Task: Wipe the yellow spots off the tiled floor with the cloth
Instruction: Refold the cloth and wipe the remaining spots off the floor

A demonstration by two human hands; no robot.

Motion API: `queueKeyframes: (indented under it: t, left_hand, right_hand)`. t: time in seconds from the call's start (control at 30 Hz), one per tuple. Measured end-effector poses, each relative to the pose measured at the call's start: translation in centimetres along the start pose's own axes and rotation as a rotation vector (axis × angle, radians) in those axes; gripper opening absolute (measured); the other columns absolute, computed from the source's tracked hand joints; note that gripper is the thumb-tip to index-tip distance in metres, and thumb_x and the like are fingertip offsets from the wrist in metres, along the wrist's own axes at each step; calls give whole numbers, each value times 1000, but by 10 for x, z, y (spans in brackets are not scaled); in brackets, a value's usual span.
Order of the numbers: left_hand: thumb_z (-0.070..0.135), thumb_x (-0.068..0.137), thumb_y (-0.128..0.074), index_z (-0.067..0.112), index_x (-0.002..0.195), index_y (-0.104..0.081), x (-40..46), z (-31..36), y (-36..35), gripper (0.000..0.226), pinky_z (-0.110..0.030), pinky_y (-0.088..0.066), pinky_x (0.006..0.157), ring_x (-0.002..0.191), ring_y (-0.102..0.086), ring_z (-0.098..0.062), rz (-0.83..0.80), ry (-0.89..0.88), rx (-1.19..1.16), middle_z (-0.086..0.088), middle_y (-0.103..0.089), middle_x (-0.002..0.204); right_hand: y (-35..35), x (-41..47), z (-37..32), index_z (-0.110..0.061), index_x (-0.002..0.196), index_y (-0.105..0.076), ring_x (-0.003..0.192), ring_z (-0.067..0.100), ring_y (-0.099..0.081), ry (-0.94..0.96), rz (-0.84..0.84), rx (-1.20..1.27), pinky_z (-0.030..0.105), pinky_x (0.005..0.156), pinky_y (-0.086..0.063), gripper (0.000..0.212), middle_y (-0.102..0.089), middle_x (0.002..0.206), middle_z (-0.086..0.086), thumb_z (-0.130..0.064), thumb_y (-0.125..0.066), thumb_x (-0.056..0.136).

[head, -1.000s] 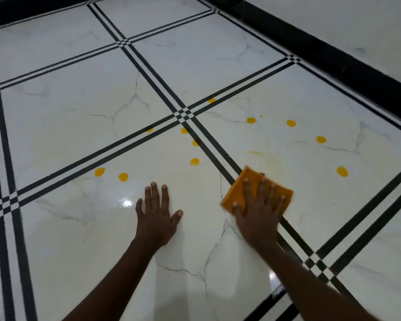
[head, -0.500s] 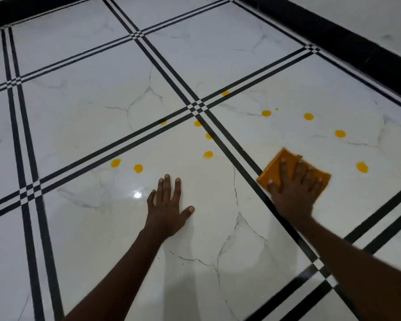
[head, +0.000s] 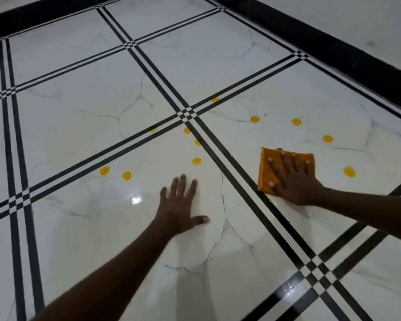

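Note:
An orange cloth (head: 265, 167) lies flat on the white tiled floor (head: 83, 126), right of the black double line. My right hand (head: 292, 181) presses on it with fingers spread straight. My left hand (head: 181, 205) rests flat on the tile to the left, fingers spread. Several yellow spots dot the floor: one (head: 349, 171) just right of the cloth, others beyond it (head: 327, 138), (head: 296, 121), (head: 255, 119), and more ahead of my left hand (head: 196, 161), (head: 126, 175), (head: 105, 170).
A black border strip (head: 333, 49) runs along the far right, with another white surface beyond it. Black double lines (head: 218, 156) cross the floor in a grid. A light glare (head: 136, 200) shines on the tile left of my left hand.
My right hand has slid the cloth to the right and away, across the black line onto the right tile. My left hand has stayed planted on the floor.

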State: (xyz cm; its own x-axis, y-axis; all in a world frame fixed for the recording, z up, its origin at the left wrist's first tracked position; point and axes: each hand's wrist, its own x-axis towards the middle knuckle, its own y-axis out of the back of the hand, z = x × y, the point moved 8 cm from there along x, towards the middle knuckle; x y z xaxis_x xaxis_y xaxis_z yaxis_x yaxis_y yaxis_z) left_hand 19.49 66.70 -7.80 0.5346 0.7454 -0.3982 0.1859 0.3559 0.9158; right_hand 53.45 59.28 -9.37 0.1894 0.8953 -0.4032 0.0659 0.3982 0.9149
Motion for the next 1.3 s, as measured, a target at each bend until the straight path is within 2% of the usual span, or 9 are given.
queueKeyframes:
  t: [0.2, 0.33, 0.5, 0.57, 0.8, 0.93, 1.07, 1.2, 1.3]
  left_hand:
    - [95, 70, -34, 26, 155, 22, 0, 14, -9, 122, -60, 3, 121, 148, 28, -33, 8, 45, -42, -13, 33, 160]
    - [92, 69, -45, 29, 154, 23, 1, 16, -1, 126, -59, 1, 121, 149, 26, -34, -102, 76, -39, -11, 33, 160]
    - [54, 83, -71, 23, 159, 7, 0, 21, 28, 113, -52, -27, 117, 152, -4, -38, -254, 78, 11, -14, 8, 166]
    - [51, 86, -68, 20, 159, -3, 5, 17, 39, 103, -49, -31, 115, 151, -14, -35, -244, 45, 25, -16, -4, 165]
    - [86, 81, -24, 18, 159, 7, -17, -38, 7, 108, -46, -12, 122, 155, 5, -29, 44, 92, -40, -7, 18, 164]
    - [79, 88, -32, 11, 159, -16, -54, -67, -13, 99, -44, -19, 120, 154, -12, -27, 238, 218, -150, -11, -11, 166]
    - [75, 89, -39, 12, 158, -23, -80, -107, -22, 94, -49, -28, 117, 151, -21, -29, 277, 331, -179, -13, -21, 164]
    - [78, 87, -32, 14, 158, -23, -97, -127, -28, 96, -48, -28, 116, 150, -24, -31, 276, 324, -176, -13, -21, 164]
    - [80, 82, -33, 14, 158, -21, -101, -133, -31, 101, -48, -26, 115, 150, -23, -33, 260, 365, -192, -15, -19, 164]
  right_hand:
    - [-40, -87, -51, -23, 164, -24, 154, 49, -18, 108, 254, 83, 73, 117, -20, 77, -15, 170, 21, -63, -27, 98]
    - [-32, -80, -141, -29, 164, -23, 156, 44, -15, 279, 327, 101, 71, 119, -18, 81, -17, 171, 16, -65, -41, 94]
    - [-11, -31, -120, -31, 162, -26, 155, 44, -23, 135, 224, 190, 68, 121, -14, 78, -21, 170, 13, -67, -36, 94]
    - [-10, -22, -85, -28, 161, -32, 153, 45, -28, 7, 232, 220, 69, 120, -16, 78, -25, 169, 16, -64, -38, 91]
    - [12, 15, -58, -25, 160, -34, 149, 52, -28, -177, 314, 297, 71, 119, -11, 80, -27, 166, 22, -62, -33, 90]
    - [16, 43, -201, -26, 159, -37, 151, 50, -25, 115, 353, 232, 72, 119, -14, 80, -27, 167, 22, -63, -36, 89]
    - [17, 24, -305, -32, 164, -17, 158, 41, -6, 396, 334, 152, 68, 123, -6, 82, -10, 172, 13, -66, -37, 93]
    - [16, 29, -244, -35, 163, -18, 156, 43, -18, 385, 340, 157, 71, 120, -13, 78, -19, 171, 13, -63, -38, 93]
    - [42, 77, -184, -28, 163, -25, 152, 49, -25, 94, 364, 182, 71, 120, -12, 78, -25, 168, 21, -63, -29, 93]
